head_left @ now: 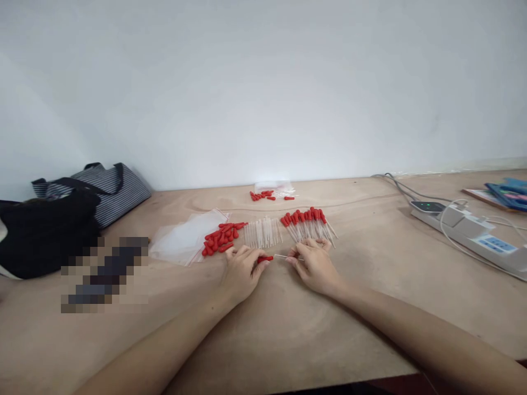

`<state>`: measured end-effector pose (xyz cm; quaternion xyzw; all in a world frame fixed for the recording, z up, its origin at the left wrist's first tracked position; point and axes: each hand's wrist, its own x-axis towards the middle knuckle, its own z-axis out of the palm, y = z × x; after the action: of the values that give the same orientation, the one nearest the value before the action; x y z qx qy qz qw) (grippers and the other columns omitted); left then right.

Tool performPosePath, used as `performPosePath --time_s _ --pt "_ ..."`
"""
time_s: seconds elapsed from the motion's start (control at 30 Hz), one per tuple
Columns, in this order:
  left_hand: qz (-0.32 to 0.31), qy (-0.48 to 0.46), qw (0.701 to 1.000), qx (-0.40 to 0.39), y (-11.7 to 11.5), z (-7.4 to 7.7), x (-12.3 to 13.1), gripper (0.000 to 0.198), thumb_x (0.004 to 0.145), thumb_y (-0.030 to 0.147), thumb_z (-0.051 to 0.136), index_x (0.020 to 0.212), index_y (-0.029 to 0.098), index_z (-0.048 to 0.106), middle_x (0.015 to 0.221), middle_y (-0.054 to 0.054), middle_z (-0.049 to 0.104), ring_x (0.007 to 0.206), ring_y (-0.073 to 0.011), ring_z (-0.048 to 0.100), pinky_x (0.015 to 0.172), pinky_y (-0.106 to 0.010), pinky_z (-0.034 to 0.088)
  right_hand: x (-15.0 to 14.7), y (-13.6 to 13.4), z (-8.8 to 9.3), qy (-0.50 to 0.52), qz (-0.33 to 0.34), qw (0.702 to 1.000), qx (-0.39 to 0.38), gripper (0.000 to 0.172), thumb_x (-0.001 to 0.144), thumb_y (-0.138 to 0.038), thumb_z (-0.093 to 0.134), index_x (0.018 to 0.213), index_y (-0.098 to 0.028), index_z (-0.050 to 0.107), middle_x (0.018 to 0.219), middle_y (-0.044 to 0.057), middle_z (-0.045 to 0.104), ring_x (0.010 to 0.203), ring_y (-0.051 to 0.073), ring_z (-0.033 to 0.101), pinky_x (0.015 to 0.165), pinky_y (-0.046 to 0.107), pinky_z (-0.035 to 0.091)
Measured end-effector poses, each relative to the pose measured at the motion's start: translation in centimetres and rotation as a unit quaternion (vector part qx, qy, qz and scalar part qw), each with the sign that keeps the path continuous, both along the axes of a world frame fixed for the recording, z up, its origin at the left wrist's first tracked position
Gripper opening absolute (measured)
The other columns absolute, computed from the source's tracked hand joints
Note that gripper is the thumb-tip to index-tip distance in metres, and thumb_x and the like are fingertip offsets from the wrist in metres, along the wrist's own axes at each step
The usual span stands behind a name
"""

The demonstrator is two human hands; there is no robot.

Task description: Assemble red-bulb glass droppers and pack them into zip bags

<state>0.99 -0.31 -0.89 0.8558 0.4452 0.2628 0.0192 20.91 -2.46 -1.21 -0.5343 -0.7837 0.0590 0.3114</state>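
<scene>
My left hand (244,272) pinches a red rubber dropper bulb (265,258) with its narrow end toward the right. Facing it, a thin clear dropper tube (281,255) is held in the fingers of my right hand (313,265). A small gap separates the tube's tip from the bulb. Beyond my left hand lies a pile of loose red bulbs (222,237). A row of bare clear tubes (263,232) lies in the middle, and droppers with red bulbs fitted (307,219) lie side by side above my right hand.
Clear zip bags (185,238) lie left of the bulbs. Toward the wall are a few more red bulbs (261,195) and a small bag (272,186). A striped bag (111,192) and black bag (49,236) stand left; a power strip (473,233) with cables lies right.
</scene>
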Motion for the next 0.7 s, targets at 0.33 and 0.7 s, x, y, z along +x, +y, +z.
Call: performPosePath --time_s 0.33,0.7 --pt "-0.017 -0.011 1.0 0.0 -0.38 0.22 0.26 0.014 0.086 0.025 0.044 0.084 0.023 0.057 0.084 0.002 0.066 0.082 -0.0167 0.053 0.076 -0.036 0.021 -0.39 -0.29 -0.01 -0.024 0.053 0.998 0.033 0.016 0.084 -0.025 0.045 0.077 -0.022 0.059 0.073 0.0 0.064 0.075 0.014 0.048 0.08 0.034 0.017" --pt "-0.001 -0.067 0.997 -0.046 -0.96 -0.06 0.44 0.012 0.083 0.027 0.048 0.08 0.022 0.058 0.08 0.002 0.066 0.078 -0.0168 0.055 0.077 -0.036 0.024 -0.81 -0.58 -0.25 -0.02 0.093 0.994 0.051 0.017 0.083 -0.022 0.043 0.076 -0.018 0.057 0.068 0.001 0.059 0.075 0.015 0.043 0.075 0.033 0.019"
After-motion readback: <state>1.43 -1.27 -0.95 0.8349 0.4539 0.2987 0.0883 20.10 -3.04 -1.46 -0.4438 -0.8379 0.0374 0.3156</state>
